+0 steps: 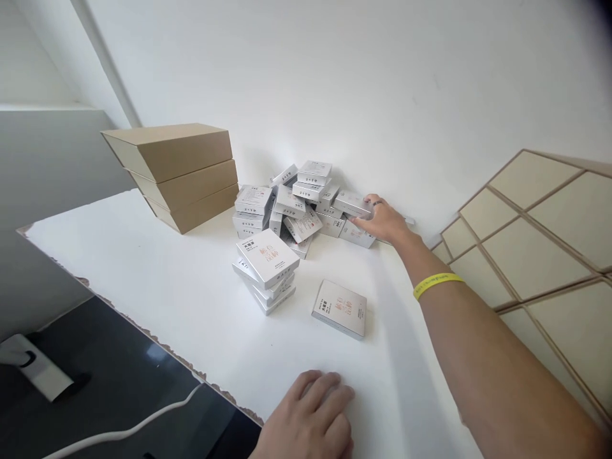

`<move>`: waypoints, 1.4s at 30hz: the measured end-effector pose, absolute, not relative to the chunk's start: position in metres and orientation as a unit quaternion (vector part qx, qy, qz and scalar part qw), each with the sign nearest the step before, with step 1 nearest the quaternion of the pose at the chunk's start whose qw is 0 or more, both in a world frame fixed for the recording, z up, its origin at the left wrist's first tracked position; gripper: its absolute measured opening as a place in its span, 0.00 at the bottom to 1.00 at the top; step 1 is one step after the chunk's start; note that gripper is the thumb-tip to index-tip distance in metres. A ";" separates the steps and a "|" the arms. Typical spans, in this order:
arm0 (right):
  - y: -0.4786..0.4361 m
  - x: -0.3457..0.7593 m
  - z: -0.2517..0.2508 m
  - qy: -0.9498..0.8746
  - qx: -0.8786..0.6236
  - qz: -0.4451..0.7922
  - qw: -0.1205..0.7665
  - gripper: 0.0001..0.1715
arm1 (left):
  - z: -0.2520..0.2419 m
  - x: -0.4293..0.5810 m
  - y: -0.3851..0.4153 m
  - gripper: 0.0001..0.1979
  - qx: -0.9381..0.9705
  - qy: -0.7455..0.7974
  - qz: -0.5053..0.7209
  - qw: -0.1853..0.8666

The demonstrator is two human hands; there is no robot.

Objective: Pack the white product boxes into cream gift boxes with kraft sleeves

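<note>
My right hand reaches to the right end of a pile of small silver-white boxes by the wall. Its fingers and thumb are closed around the end of a small flat box; the thumb comes close to a box standing below. My left hand lies on the white table at the bottom, fingers loosely bent and a little apart, holding nothing. Beyond it, a single printed box lies flat. To its left stands a short, uneven stack topped by another printed box.
Several large tan boxes are stacked at the back left. More tan-edged boxes rise along the right side. The table has a chipped left edge, with a dark surface and a white cable beyond it.
</note>
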State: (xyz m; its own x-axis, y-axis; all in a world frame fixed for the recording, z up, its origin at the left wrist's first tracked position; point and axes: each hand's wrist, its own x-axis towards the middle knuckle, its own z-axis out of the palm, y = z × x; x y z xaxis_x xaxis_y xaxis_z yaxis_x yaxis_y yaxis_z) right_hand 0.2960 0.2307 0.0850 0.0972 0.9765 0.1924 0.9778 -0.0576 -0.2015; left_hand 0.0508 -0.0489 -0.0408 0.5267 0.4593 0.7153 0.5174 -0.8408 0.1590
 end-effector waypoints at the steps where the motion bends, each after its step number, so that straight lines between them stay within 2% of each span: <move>1: 0.228 0.296 0.084 -0.671 -0.727 -0.013 0.143 0.35 | -0.041 0.050 -0.050 0.09 -0.876 -0.279 -0.392 0.029; 5: 0.213 0.294 0.077 -0.659 -0.731 -0.058 0.167 0.31 | -0.042 0.046 -0.054 0.04 -0.888 -0.277 -0.368 -0.006; 14: 0.124 0.266 0.042 -0.647 -0.715 -0.121 0.236 0.24 | -0.026 0.038 -0.060 0.03 -0.906 -0.285 -0.305 -0.067; 20: 0.060 0.274 0.016 -0.653 -0.725 -0.097 0.196 0.20 | -0.028 0.034 -0.064 0.03 -0.907 -0.289 -0.290 -0.099; 22: 0.052 0.283 0.007 -0.633 -0.747 -0.082 0.184 0.21 | -0.030 0.035 -0.065 0.04 -0.905 -0.289 -0.296 -0.098; 29: 0.050 0.284 0.004 -0.624 -0.760 -0.038 0.179 0.36 | -0.030 0.036 -0.065 0.05 -0.894 -0.296 -0.324 -0.091; 36: 0.051 0.276 0.010 -0.600 -0.769 -0.029 0.217 0.27 | -0.029 0.034 -0.064 0.05 -0.891 -0.297 -0.328 -0.103; 42: 0.038 0.279 0.012 -0.529 -0.807 -0.056 0.258 0.30 | -0.026 0.033 -0.064 0.05 -0.888 -0.291 -0.341 -0.100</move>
State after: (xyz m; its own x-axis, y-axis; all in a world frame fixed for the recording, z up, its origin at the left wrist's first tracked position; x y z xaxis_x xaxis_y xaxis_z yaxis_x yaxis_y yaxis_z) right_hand 0.2787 0.0381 0.0121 0.4349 0.8241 0.3630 0.8820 -0.3085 -0.3562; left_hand 0.0335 -0.0635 -0.0262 0.5979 0.5848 0.5482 0.4480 -0.8109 0.3765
